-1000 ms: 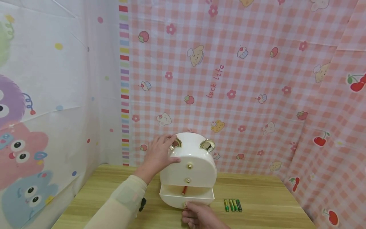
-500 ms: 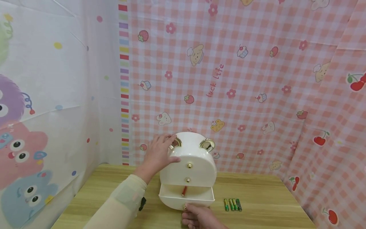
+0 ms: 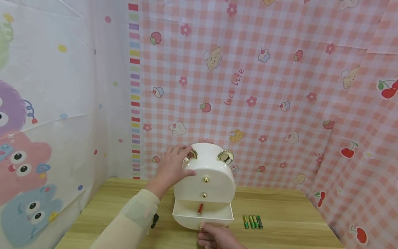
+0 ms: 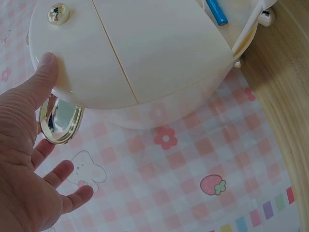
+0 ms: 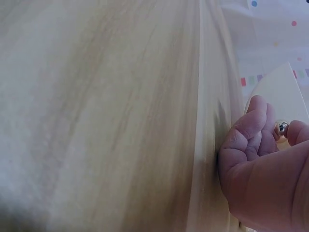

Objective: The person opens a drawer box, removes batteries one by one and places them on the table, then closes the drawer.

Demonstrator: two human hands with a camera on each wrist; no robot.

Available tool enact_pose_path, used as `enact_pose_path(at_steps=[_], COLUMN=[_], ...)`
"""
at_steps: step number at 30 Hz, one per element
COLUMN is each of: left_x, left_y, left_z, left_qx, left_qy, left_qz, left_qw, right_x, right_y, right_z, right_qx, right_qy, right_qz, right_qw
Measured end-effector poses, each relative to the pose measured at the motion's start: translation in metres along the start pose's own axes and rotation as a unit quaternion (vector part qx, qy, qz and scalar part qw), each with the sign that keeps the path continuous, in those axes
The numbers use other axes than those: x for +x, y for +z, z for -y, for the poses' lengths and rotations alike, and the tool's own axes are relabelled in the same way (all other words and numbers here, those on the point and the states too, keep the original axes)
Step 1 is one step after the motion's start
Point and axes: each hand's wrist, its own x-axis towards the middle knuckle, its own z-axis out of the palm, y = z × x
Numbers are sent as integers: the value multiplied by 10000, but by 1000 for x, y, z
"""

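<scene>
A: Where's the box [image 3: 203, 187]?
B: Upright on the surface [image 3: 280, 204], near the checked cloth [image 3: 273, 121]. Bottom drawer [image 3: 188, 221] is out, red battery [image 3: 200, 209] lying in it. Left wrist view also shows a blue cylinder [image 4: 217, 12] in there.
A: Hands?
B: Right hand [image 3: 219, 236] pinches the drawer's knob [image 5: 281, 127], other fingers curled in. Left hand [image 3: 172, 167] has fingers spread, thumb touching the shell beside a gold ear [image 4: 62, 121]. Steadying, I'd say, not gripping.
A: How will it handle?
B: Looks like thin hard plastic. Probably light and stiff; glossy, so likely slippery. Could skid or tip if the drawer's tugged with nothing bracing it.
A: Where to grab?
B: Knob for the drawer, straight pull. Brace the shell low on its side. Avoid the ears; can't tell how firmly they're fixed.
A: Red battery?
B: Stiff, may roll. Pinch mid-length.
A: Nearby?
B: Four green batteries [image 3: 253, 222] right of the box, apart from it.
</scene>
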Motion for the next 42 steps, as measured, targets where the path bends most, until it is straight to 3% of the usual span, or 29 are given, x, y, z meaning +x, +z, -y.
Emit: enact_pose_path(at_steps=[16,42], left_x=[1,0], left_y=[-1,-1], left_z=[1,-1], left_qx=[21,-25], left_qy=[-8,-43], left_qz=[90,99], left_qw=[10000,9999], right_x=[-5,-8], right_y=[3,5], right_z=[-1,-9], right_qx=[131,218], right_qy=[306,298], right_qz=[-262,-512], right_qw=[9991,9980])
